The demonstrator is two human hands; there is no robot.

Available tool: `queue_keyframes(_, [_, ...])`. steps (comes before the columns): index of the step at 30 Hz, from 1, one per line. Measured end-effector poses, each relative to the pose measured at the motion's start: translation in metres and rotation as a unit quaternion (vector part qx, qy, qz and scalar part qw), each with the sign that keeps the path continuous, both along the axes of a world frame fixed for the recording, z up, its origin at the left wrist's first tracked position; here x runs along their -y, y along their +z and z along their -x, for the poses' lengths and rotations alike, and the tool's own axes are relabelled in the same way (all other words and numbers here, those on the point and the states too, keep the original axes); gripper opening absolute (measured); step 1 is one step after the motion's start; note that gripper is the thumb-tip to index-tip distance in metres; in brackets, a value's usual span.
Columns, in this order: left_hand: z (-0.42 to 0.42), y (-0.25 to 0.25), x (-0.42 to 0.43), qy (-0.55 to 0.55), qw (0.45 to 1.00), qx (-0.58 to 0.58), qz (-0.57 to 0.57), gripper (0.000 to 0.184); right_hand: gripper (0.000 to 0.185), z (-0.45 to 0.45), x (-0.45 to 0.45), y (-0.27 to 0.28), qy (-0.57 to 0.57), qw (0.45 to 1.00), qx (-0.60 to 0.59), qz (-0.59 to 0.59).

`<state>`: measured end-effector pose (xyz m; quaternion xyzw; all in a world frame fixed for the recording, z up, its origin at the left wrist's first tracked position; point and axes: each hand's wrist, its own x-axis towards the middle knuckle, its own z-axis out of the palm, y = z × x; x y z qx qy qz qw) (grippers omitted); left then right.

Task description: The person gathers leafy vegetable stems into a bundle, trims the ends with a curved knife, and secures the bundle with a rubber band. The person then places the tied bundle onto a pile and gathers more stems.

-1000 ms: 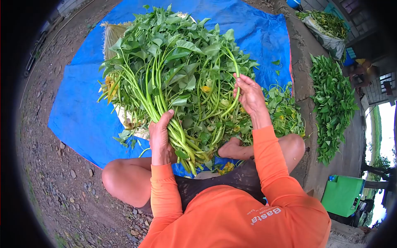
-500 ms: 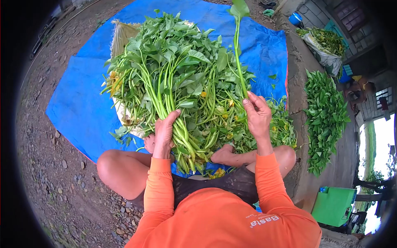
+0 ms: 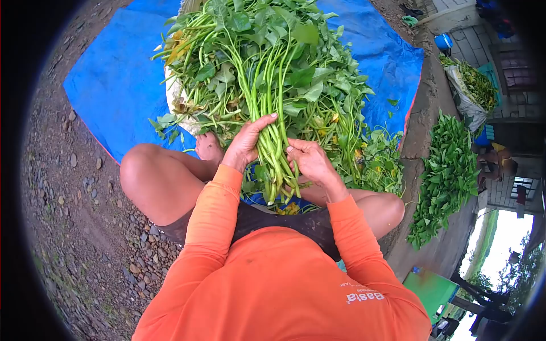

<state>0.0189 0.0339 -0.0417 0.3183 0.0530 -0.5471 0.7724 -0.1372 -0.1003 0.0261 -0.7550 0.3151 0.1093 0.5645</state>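
Observation:
My left hand [image 3: 248,142] is wrapped round a bundle of long green stems [image 3: 267,102], leaves pointing away from me and cut ends toward my lap. Against the right side of that bundle, my right hand [image 3: 309,158] is closed on a green stem, its fingers near the lower ends. Beyond both hands lies a large heap of leafy greens [image 3: 335,74] with some yellow leaves, partly on a pale sack [image 3: 174,94] spread over a blue tarp [image 3: 119,85].
Crossed legs frame the near side of the heap. Leafy bundles [image 3: 446,170] lie on the concrete at right, with a filled sack [image 3: 469,94] beyond. A green box [image 3: 429,292] stands lower right. Another person [image 3: 500,162] is at the far right. Gravel [image 3: 85,199] borders the tarp.
My right hand has moved left and brought its single stem from the heap's right side to the bundle. My left hand still grips the bundle. The camera view has shifted.

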Motion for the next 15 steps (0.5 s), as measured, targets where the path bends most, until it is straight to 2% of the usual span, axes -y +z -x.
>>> queue_keyframes(3, [0.018,0.004,0.007,0.094,0.993,0.067,-0.038,0.023,0.030,-0.005,0.006,0.010,0.072,0.997,-0.019,-0.031])
queue_keyframes(4, [0.023,-0.004,0.014,0.150,0.981,0.123,-0.030,0.049,0.028,-0.006,0.006,0.015,0.094,0.995,-0.020,-0.004])
queue_keyframes(7, [0.037,0.012,0.017,0.265,0.929,0.217,-0.139,0.082,0.027,-0.011,0.005,0.014,0.174,0.980,-0.025,0.098])
queue_keyframes(8, [0.037,0.012,0.014,0.233,0.926,0.255,-0.152,0.105,0.027,-0.012,0.005,0.015,0.202,0.973,-0.027,0.113])
queue_keyframes(11, [0.028,-0.009,0.014,0.172,0.922,0.285,-0.200,0.091,0.027,-0.008,0.000,-0.011,0.198,0.971,0.033,0.128])
queue_keyframes(12, [0.015,-0.001,0.007,0.087,0.955,0.253,-0.126,0.064,0.026,-0.009,-0.001,-0.012,0.226,0.961,0.033,0.154])
queue_keyframes(13, [0.013,-0.006,0.006,0.051,0.971,0.202,-0.115,0.038,0.026,-0.007,-0.003,-0.012,0.227,0.964,0.024,0.140])
queue_keyframes(15, [0.012,0.004,0.001,0.037,0.970,0.189,-0.150,0.031,0.026,-0.008,-0.005,-0.007,0.233,0.966,0.011,0.113])
